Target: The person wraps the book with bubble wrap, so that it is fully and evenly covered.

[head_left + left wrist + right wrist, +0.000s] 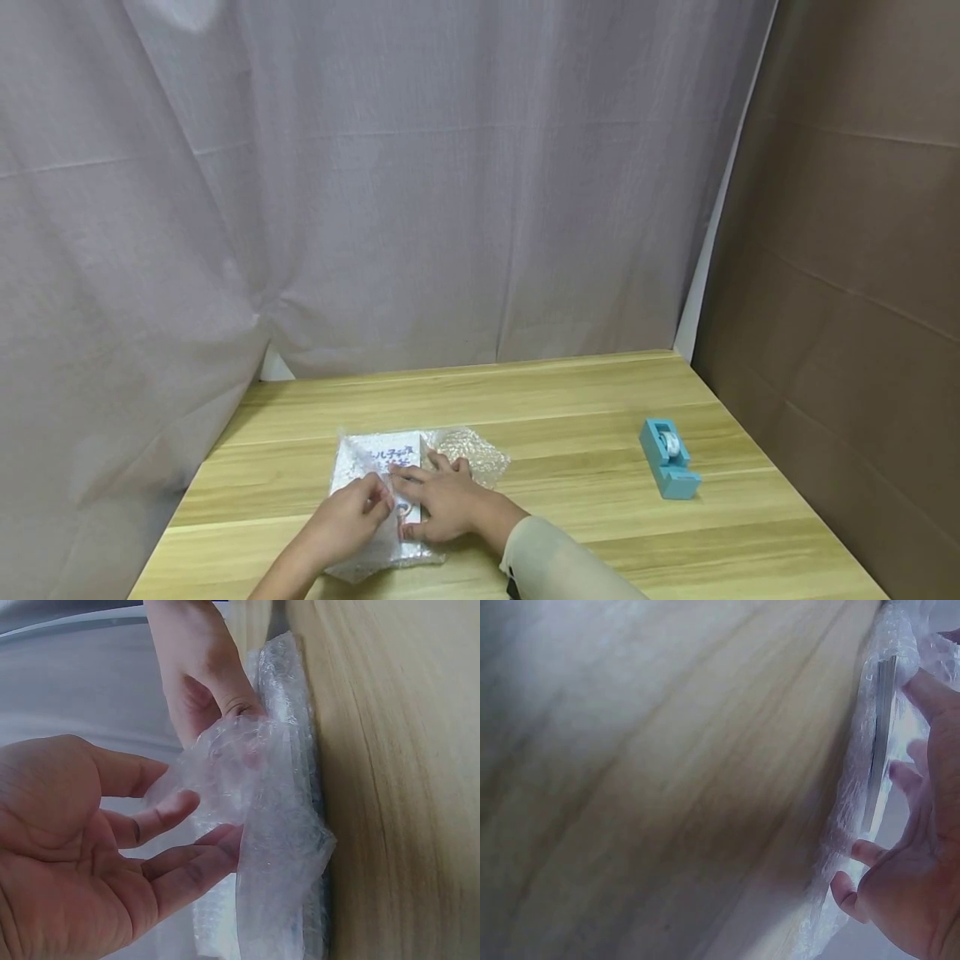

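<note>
A white book (405,442) with blue characters on its cover lies on a sheet of bubble wrap (480,454). My left hand (348,517) pinches a flap of the wrap and holds it over the book's left part; the raised flap shows close up in the left wrist view, between my left hand (82,855) and right hand (199,656). With fingers spread, my right hand (450,504) presses on the cover's right side. In the right wrist view the book's page edge (883,742) shows beside the right fingers, with wrap beneath it.
A blue tape dispenser (667,462) with a roll of clear tape stands on the right of the wooden table (570,417). Grey curtain (450,208) hangs behind the table, and a brown one (847,292) hangs along the right side.
</note>
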`<state>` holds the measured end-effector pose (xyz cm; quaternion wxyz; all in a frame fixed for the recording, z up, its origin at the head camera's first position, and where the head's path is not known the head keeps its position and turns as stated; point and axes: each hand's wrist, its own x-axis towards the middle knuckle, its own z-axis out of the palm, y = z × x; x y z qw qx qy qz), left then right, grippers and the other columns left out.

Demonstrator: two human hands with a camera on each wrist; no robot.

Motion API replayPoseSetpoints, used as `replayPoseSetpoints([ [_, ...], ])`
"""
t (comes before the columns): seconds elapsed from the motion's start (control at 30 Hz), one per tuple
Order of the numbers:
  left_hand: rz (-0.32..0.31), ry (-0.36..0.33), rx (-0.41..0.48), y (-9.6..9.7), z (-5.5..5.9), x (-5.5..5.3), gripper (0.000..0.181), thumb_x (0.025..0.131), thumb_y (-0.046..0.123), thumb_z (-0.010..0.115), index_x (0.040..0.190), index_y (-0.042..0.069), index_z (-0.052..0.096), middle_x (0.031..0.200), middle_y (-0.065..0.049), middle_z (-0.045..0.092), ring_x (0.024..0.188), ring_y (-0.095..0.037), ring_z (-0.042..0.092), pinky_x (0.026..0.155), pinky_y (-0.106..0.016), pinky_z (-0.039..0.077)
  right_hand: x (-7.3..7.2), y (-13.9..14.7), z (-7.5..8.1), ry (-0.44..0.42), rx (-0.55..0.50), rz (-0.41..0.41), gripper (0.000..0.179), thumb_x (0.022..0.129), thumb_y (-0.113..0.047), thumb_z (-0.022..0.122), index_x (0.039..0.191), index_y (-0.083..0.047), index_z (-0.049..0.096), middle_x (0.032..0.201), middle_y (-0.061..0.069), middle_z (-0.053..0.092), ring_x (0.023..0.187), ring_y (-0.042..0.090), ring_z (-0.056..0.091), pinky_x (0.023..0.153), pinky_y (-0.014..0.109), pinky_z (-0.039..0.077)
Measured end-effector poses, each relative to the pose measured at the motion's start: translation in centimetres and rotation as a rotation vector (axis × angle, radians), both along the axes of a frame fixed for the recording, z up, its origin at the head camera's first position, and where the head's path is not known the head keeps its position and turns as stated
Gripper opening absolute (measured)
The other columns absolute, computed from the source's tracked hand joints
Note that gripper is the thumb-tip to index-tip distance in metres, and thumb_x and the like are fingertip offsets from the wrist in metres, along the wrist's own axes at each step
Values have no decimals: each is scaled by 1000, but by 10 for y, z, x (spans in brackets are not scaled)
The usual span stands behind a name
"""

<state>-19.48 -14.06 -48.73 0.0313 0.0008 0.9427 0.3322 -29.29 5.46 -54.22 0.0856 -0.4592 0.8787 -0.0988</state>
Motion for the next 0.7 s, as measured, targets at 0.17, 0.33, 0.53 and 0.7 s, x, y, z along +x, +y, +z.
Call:
replayPoseSetpoints([
  [0.17, -7, -1, -28, 1, 1, -2, 13, 105, 25, 73, 105, 13, 73, 101, -3, 74, 91, -18, 69, 78, -46, 63, -1, 1, 0, -30, -37, -21, 98, 99, -70, 67, 177, -46, 13, 180, -17, 35, 167, 50, 27, 123, 83, 31],
  [0.33, -30, 6, -34, 1, 1, -2, 25, 108, 34, 71, 113, 11, 80, 107, -6, 78, 97, -24, 73, 83, -52, 64, -2, 1, 0, -23, -57, -2, 95, 99, -61, 73, 175, -51, 17, 180, -17, 35, 166, 53, 28, 122, 84, 31],
  [0.53, -55, -8, -14, 0, 1, -3, 49, 115, 43, 58, 138, 4, 76, 128, -21, 80, 122, -48, 74, 105, -71, 58, -2, 1, 1, -4, -41, 19, 85, 94, -47, 80, 169, -49, 39, 180, -24, 30, 166, 51, 29, 121, 80, 36],
  [0.7, -109, 18, -59, 0, 0, -5, 37, 115, 30, 58, 136, 6, 78, 128, -21, 80, 118, -47, 74, 102, -71, 59, -2, 2, 1, -10, -47, 20, 86, 91, -46, 82, 167, -50, 43, 180, -25, 30, 166, 51, 30, 122, 76, 37],
])
